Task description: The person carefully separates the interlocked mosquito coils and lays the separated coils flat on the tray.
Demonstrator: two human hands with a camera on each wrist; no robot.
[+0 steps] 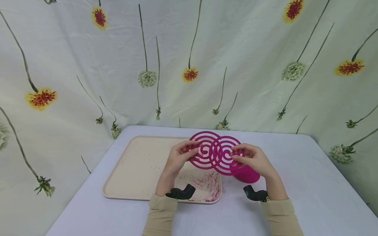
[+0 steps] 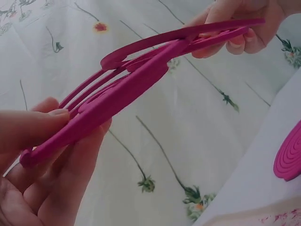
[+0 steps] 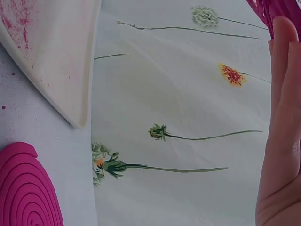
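Two interlocked magenta spiral coils (image 1: 215, 152) are held in the air above the table, partly pulled apart sideways. My left hand (image 1: 180, 154) pinches the left coil (image 1: 203, 148) at its edge; in the left wrist view the thumb (image 2: 42, 125) lies on top and the fingers underneath the coil (image 2: 122, 89). My right hand (image 1: 251, 157) pinches the right coil (image 1: 225, 157); the same hand (image 2: 240, 28) appears far off in the left wrist view. In the right wrist view only my right hand's fingers (image 3: 282, 127) and a sliver of coil (image 3: 275, 9) appear.
A stack of magenta coils (image 1: 247, 174) lies on the white table (image 1: 310, 183) under my right hand, also visible as coils (image 3: 26, 188). A beige tray (image 1: 138, 167) smeared with pink dust lies at the left. A flowered cloth (image 1: 189, 65) hangs behind.
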